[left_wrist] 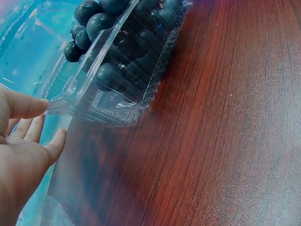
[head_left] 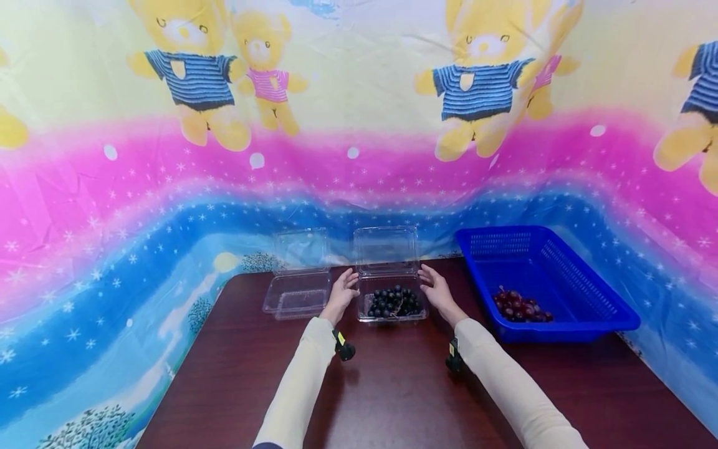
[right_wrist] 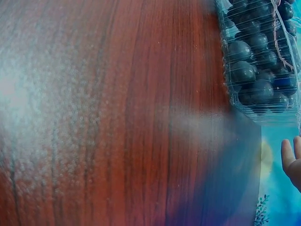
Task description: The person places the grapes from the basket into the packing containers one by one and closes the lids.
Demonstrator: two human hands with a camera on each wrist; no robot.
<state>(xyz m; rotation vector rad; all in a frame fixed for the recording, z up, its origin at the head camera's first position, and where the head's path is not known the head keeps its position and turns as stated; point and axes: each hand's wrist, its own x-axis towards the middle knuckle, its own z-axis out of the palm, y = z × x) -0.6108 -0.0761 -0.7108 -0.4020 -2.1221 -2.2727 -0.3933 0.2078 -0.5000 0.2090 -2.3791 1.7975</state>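
Well, printed cloth [head_left: 348,178] hems my table [head_left: 392,393], roomy nearside. Loose-fingered, my left hand [head_left: 341,293] and right hand [head_left: 439,292] flank the box [head_left: 392,319].

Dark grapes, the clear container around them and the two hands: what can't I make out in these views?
- Dark grapes: exact count; they overlap in the head view, and the left wrist view's top edge crops them.
- Clear container: its whole outline in the right wrist view, cut by the frame's right edge.
- Right hand: mostly cut off by the right wrist view's right edge.
- Left hand: partly cropped by the left wrist view's left edge.
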